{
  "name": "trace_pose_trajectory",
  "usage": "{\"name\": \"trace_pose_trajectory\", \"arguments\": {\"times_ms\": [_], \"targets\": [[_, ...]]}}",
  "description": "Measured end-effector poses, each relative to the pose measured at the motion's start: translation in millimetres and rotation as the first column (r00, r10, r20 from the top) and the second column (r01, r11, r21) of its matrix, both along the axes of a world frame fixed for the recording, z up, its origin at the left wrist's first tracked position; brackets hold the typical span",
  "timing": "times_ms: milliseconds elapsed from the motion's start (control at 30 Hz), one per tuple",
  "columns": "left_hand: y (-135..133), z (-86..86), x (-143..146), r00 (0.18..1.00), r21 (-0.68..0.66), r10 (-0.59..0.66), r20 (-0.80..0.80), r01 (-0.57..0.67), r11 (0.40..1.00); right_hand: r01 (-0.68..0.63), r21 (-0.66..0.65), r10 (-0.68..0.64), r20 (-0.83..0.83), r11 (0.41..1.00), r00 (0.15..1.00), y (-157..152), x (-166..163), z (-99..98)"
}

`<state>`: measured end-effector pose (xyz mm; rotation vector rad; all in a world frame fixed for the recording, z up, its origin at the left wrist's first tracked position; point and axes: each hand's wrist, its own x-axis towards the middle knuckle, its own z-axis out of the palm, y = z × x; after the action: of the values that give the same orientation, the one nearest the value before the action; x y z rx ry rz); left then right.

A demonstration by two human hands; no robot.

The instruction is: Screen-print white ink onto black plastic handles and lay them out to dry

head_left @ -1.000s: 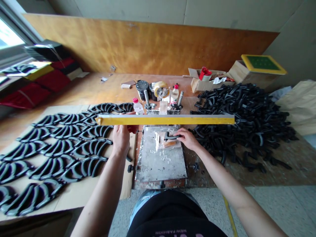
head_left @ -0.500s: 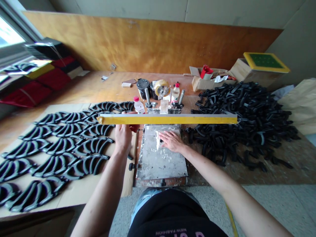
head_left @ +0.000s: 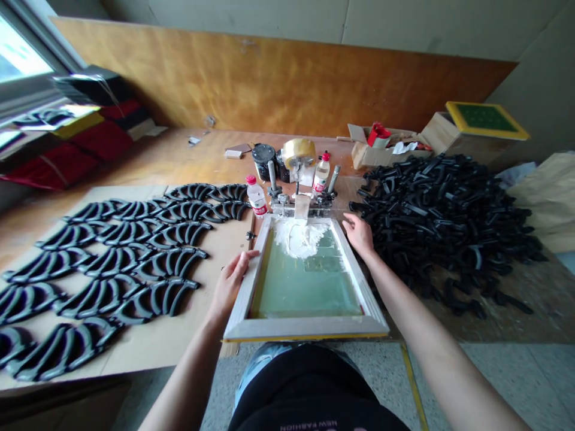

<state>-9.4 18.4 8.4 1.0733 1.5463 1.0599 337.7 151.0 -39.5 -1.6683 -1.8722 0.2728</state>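
A screen-printing frame [head_left: 305, 327] with green mesh lies flat in front of me, white ink [head_left: 300, 237] piled at its far end. My left hand [head_left: 231, 280] grips the frame's left rail, fingers curled over it. My right hand [head_left: 359, 233] rests by the frame's far right rail, fingers loosely spread, holding nothing. The metal plate and the black part under the screen are hidden.
Rows of black curved parts [head_left: 112, 263] lie on cardboard [head_left: 179, 341] to the left. A big heap of black parts [head_left: 449, 215] sits to the right. Bottles [head_left: 257, 197], a tape roll [head_left: 299, 149] and cans stand behind the frame. Cardboard boxes [head_left: 381, 152] are at the back right.
The frame was raised, with my left hand holding it up; it has swung down flat. My right hand left the plate where it set a black part and moved to the frame's right side.
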Motion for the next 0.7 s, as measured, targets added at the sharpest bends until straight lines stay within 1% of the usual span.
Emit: {"name": "trace_pose_trajectory", "arguments": {"times_ms": [67, 100, 133, 167, 200, 233, 300, 367, 400, 433, 467, 533, 567, 600, 633, 667, 700], "targets": [[-8.7, -25.8, 1.5, 1.000, -0.063, -0.020, -0.003, 0.019, 0.998, -0.064, 0.115, 0.063, 0.011, 0.991, 0.998, 12.2, -21.7, 16.0], [-10.9, -40.1, 2.7, 1.000, -0.082, -0.017, 0.001, 0.017, 0.996, -0.128, 0.162, 0.122, 0.046, 0.978, 0.991, 17.1, -37.7, 22.8], [-11.8, -54.4, 3.7, 1.000, -0.093, -0.014, 0.000, 0.014, 0.996, -0.200, 0.177, 0.184, 0.101, 0.964, 0.978, 21.1, -55.2, 28.2], [-11.7, -67.9, 4.4, 1.000, -0.100, -0.010, -0.007, 0.009, 0.995, -0.260, 0.156, 0.234, 0.167, 0.953, 0.958, 24.0, -72.7, 31.8], [-10.9, -79.7, 4.6, 1.000, -0.104, -0.005, -0.020, 0.003, 0.995, -0.297, 0.106, 0.267, 0.228, 0.949, 0.936, 25.7, -88.7, 33.3], [-9.7, -89.5, 4.3, 0.999, -0.107, -0.002, -0.036, -0.002, 0.994, -0.312, 0.042, 0.289, 0.282, 0.949, 0.915, 25.9, -102.0, 32.8], [-7.7, -102.2, 2.6, 0.998, -0.117, -0.013, -0.060, 0.006, 0.993, -0.307, -0.084, 0.317, 0.360, 0.948, 0.878, 21.5, -117.8, 27.3], [-6.9, -107.1, 0.7, 0.997, -0.123, -0.029, -0.069, 0.020, 0.992, -0.334, -0.151, 0.367, 0.403, 0.930, 0.838, 9.9, -118.3, 19.3], [-6.9, -107.8, 0.1, 0.997, -0.122, -0.035, -0.072, 0.026, 0.992, -0.388, -0.162, 0.420, 0.413, 0.907, 0.808, 1.8, -114.0, 16.1], [-7.1, -107.9, -0.2, 0.997, -0.120, -0.036, -0.073, 0.027, 0.992, -0.468, -0.164, 0.491, 0.417, 0.869, 0.765, -7.0, -107.5, 14.3], [-7.4, -107.7, -0.1, 0.997, -0.116, -0.031, -0.071, 0.023, 0.993, -0.558, -0.163, 0.570, 0.411, 0.814, 0.711, -15.7, -100.0, 14.2], [-8.0, -107.4, 0.8, 0.997, -0.114, -0.017, -0.074, 0.009, 0.993, -0.716, -0.170, 0.714, 0.387, 0.677, 0.583, -29.1, -85.6, 18.9], [-8.2, -107.1, 1.5, 0.997, -0.116, -0.011, -0.078, 0.002, 0.993, -0.768, -0.181, 0.766, 0.373, 0.614, 0.524, -32.5, -80.5, 23.0], [-8.4, -106.7, 2.1, 0.997, -0.118, -0.008, -0.082, -0.001, 0.993, -0.800, -0.195, 0.801, 0.357, 0.568, 0.481, -33.3, -77.4, 27.3], [-8.5, -105.9, 2.5, 0.996, -0.119, -0.010, -0.085, -0.001, 0.993, -0.814, -0.205, 0.819, 0.341, 0.543, 0.461, -32.1, -76.5, 31.0], [-8.5, -104.7, 2.7, 0.996, -0.118, -0.011, -0.086, 0.001, 0.993, -0.812, -0.202, 0.819, 0.329, 0.548, 0.471, -29.6, -77.6, 33.2], [-8.5, -103.2, 2.7, 0.996, -0.117, -0.014, -0.086, 0.004, 0.993, -0.794, -0.182, 0.797, 0.326, 0.580, 0.508, -27.2, -79.9, 33.4]]}}
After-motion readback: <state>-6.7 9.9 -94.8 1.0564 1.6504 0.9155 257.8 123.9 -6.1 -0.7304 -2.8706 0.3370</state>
